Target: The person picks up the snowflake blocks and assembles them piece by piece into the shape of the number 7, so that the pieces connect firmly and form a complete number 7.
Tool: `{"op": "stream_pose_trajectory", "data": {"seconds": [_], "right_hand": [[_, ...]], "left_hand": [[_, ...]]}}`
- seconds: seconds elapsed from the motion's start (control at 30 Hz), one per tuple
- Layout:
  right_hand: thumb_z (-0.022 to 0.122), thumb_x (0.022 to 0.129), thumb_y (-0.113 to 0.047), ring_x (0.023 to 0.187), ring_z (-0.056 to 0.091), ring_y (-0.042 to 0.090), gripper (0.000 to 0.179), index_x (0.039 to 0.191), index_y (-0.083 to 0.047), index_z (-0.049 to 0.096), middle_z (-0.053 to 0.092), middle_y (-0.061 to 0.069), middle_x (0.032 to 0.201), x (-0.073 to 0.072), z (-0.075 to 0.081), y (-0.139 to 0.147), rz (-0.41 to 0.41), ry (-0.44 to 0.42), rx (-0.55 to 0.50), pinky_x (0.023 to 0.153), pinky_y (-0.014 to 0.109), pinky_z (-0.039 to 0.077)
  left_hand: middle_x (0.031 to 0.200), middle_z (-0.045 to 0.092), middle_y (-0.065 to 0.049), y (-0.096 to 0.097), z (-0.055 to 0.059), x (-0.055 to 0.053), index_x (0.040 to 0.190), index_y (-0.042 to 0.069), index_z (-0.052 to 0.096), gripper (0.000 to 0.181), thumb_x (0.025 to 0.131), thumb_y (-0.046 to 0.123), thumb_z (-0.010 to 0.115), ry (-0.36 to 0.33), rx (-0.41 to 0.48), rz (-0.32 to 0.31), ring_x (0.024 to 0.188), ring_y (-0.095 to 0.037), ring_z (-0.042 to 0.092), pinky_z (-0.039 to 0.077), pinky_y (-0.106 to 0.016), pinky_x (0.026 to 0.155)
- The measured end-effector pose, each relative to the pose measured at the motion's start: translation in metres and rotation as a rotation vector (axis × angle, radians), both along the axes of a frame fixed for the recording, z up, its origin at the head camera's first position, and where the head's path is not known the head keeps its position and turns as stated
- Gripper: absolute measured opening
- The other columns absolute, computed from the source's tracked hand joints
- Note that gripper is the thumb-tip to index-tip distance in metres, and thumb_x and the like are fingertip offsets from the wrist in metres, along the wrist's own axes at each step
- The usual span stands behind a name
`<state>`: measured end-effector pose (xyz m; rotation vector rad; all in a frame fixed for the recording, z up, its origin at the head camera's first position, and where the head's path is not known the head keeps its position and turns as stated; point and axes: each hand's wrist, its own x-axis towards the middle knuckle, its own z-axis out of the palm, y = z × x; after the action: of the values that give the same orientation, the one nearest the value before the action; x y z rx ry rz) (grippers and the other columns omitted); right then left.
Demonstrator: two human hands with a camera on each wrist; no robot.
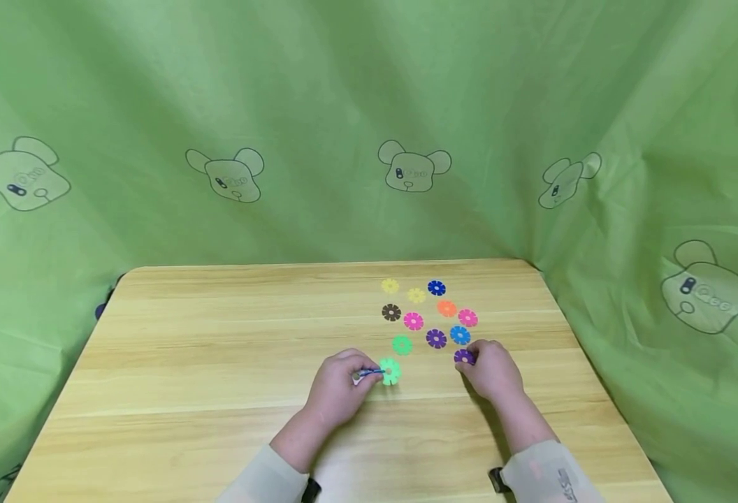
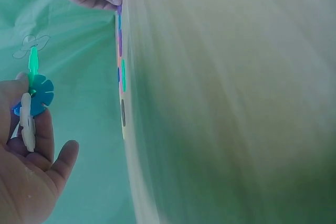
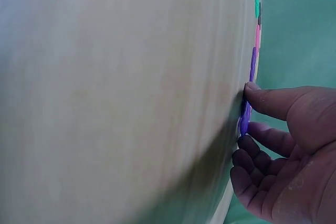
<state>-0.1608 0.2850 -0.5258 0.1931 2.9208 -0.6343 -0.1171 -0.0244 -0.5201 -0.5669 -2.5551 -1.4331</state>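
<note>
My left hand [image 1: 342, 386] pinches several joined notched plastic discs above the table. In the left wrist view a blue disc [image 2: 44, 95] is joined with a bright green disc [image 2: 33, 62] and a white disc [image 2: 27, 124]. Towards the right, my right hand [image 1: 493, 370] has thumb and fingertips on a purple disc [image 1: 464, 356] at the table surface. The right wrist view shows that disc edge-on between thumb and index finger, with the other fingers curled below. Nearest the left hand lies a flat green disc [image 1: 402, 344].
Beyond the hands lie more flat discs: another purple disc [image 1: 436, 339], a light blue one [image 1: 460, 335], a brown one [image 1: 391, 312], an orange one [image 1: 446, 308], a dark blue one [image 1: 436, 288], plus pink and yellow ones. Green cloth [image 1: 319, 209] hangs around the wooden table [image 1: 186, 363].
</note>
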Motion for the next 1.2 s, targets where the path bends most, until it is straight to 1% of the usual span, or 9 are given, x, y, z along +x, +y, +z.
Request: {"op": "stream_pose_trajectory", "data": {"seconds": [0.17, 0.3, 0.4, 0.5, 0.63, 0.8, 0.97, 1.03, 1.2], "right_hand": [[0.083, 0.093, -0.019, 0.100, 0.066, 0.041, 0.041, 0.119, 0.006, 0.063, 0.068, 0.022, 0.108, 0.002, 0.001, -0.002, -0.014, 0.012, -0.026, 0.094, 0.060, 0.054], [0.081, 0.093, -0.013, 0.101, 0.066, 0.041, 0.039, 0.120, 0.006, 0.060, 0.069, 0.024, 0.108, 0.003, 0.002, -0.004, -0.009, 0.028, -0.072, 0.093, 0.059, 0.055], [0.078, 0.094, -0.008, 0.101, 0.067, 0.041, 0.033, 0.120, 0.005, 0.062, 0.069, 0.024, 0.108, 0.004, 0.003, -0.006, -0.004, 0.044, -0.110, 0.093, 0.059, 0.056], [0.076, 0.094, -0.004, 0.099, 0.067, 0.039, 0.029, 0.119, 0.003, 0.065, 0.071, 0.020, 0.106, 0.006, 0.004, -0.009, 0.002, 0.075, -0.144, 0.092, 0.058, 0.057], [0.075, 0.094, -0.003, 0.091, 0.066, 0.031, 0.025, 0.118, 0.000, 0.068, 0.070, 0.013, 0.098, 0.007, 0.007, -0.013, 0.013, 0.108, -0.196, 0.086, 0.052, 0.059], [0.075, 0.095, -0.001, 0.084, 0.062, 0.024, 0.023, 0.117, -0.001, 0.068, 0.066, 0.008, 0.091, 0.008, 0.015, -0.020, 0.024, 0.143, -0.274, 0.077, 0.038, 0.058], [0.075, 0.093, 0.003, 0.083, 0.060, 0.022, 0.022, 0.114, 0.001, 0.068, 0.064, 0.007, 0.090, 0.010, 0.022, -0.025, 0.038, 0.188, -0.337, 0.070, 0.027, 0.056], [0.075, 0.093, 0.004, 0.083, 0.060, 0.022, 0.024, 0.116, 0.002, 0.068, 0.064, 0.008, 0.091, 0.010, 0.024, -0.027, 0.040, 0.197, -0.359, 0.068, 0.023, 0.056], [0.075, 0.093, 0.004, 0.084, 0.061, 0.022, 0.027, 0.119, 0.005, 0.069, 0.067, 0.010, 0.093, 0.013, 0.030, -0.033, 0.035, 0.208, -0.412, 0.067, 0.021, 0.057]], "left_hand": [[0.094, 0.075, 0.007, 0.000, 0.001, 0.000, 0.092, 0.011, 0.079, 0.006, 0.093, 0.015, 0.083, -0.001, -0.004, 0.003, 0.088, -0.009, 0.069, 0.061, -0.031, 0.085], [0.094, 0.074, 0.007, 0.000, 0.002, 0.001, 0.093, 0.010, 0.079, 0.006, 0.093, 0.015, 0.083, -0.005, -0.010, 0.006, 0.089, -0.009, 0.069, 0.061, -0.031, 0.085], [0.094, 0.074, 0.006, 0.000, 0.003, 0.001, 0.093, 0.010, 0.079, 0.007, 0.093, 0.016, 0.082, -0.006, -0.011, 0.007, 0.089, -0.009, 0.069, 0.061, -0.032, 0.086], [0.095, 0.074, 0.007, -0.001, 0.003, 0.000, 0.093, 0.010, 0.079, 0.007, 0.094, 0.017, 0.082, -0.008, -0.012, 0.010, 0.089, -0.009, 0.070, 0.061, -0.032, 0.086], [0.095, 0.075, 0.006, -0.002, 0.002, -0.001, 0.094, 0.012, 0.079, 0.006, 0.094, 0.017, 0.081, -0.016, -0.008, 0.010, 0.089, -0.010, 0.070, 0.061, -0.032, 0.086], [0.095, 0.076, 0.006, -0.002, 0.002, -0.002, 0.093, 0.013, 0.078, 0.005, 0.095, 0.016, 0.081, -0.025, -0.002, 0.014, 0.089, -0.010, 0.070, 0.061, -0.031, 0.084], [0.095, 0.077, 0.005, -0.002, 0.003, -0.002, 0.092, 0.013, 0.078, 0.005, 0.096, 0.016, 0.080, -0.026, -0.013, 0.022, 0.089, -0.009, 0.071, 0.061, -0.031, 0.084], [0.095, 0.077, 0.005, -0.002, 0.003, -0.003, 0.093, 0.013, 0.078, 0.006, 0.096, 0.017, 0.080, -0.027, -0.019, 0.025, 0.090, -0.010, 0.071, 0.061, -0.031, 0.085], [0.096, 0.077, 0.004, -0.003, 0.003, -0.004, 0.094, 0.012, 0.078, 0.008, 0.096, 0.019, 0.080, -0.025, -0.024, 0.032, 0.091, -0.011, 0.072, 0.062, -0.033, 0.086]]}}
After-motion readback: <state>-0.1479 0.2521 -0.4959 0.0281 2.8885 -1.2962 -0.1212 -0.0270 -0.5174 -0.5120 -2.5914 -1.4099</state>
